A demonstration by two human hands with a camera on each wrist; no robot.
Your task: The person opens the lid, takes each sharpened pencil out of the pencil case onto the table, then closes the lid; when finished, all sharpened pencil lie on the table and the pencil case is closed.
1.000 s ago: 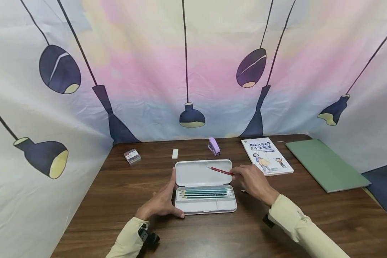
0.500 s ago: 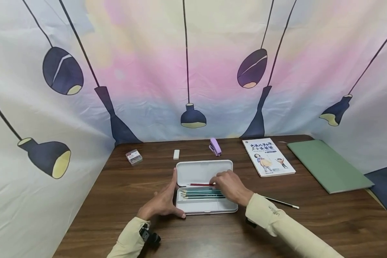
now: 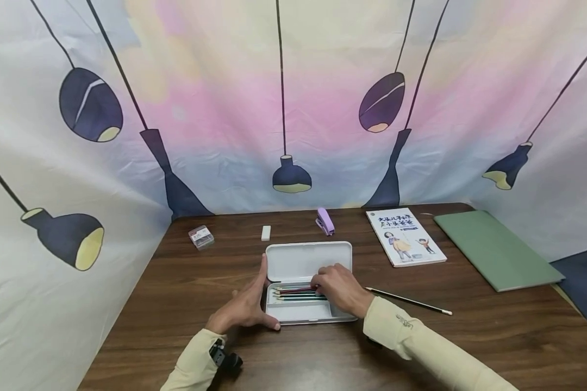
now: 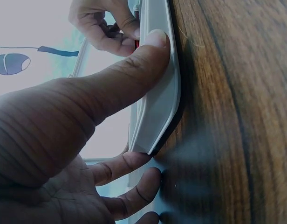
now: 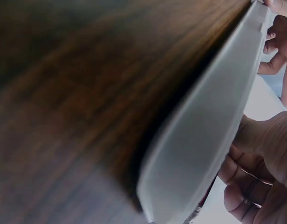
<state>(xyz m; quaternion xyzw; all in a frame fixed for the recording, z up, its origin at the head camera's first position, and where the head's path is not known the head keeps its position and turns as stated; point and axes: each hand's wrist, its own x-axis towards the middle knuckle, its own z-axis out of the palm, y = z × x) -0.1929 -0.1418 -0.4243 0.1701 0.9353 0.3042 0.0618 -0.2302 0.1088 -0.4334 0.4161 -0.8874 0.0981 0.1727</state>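
Note:
An open white pencil case (image 3: 300,313) lies mid-table, its lid (image 3: 303,259) flat behind the tray. Several green pencils (image 3: 293,296) lie in the tray. My right hand (image 3: 336,288) is over the tray's right half and pinches the end of a red pencil (image 3: 295,289), which lies along the top of the green ones. My left hand (image 3: 247,307) braces the case's left end with straight fingers, thumb at the front corner. The left wrist view shows that thumb (image 4: 134,65) pressed on the case rim (image 4: 157,112). The right wrist view shows the case edge (image 5: 204,130) and my right hand (image 5: 260,163).
A black pencil (image 3: 408,301) lies on the table right of the case. Further back are a picture book (image 3: 403,236), a green folder (image 3: 494,250), a purple stapler (image 3: 325,221), a white eraser (image 3: 266,233) and a small clear box (image 3: 201,237). Printed curtains wall three sides.
My right hand brought the red pencil from above the lid down and left into the tray, onto the green pencils. The left hand has stayed put.

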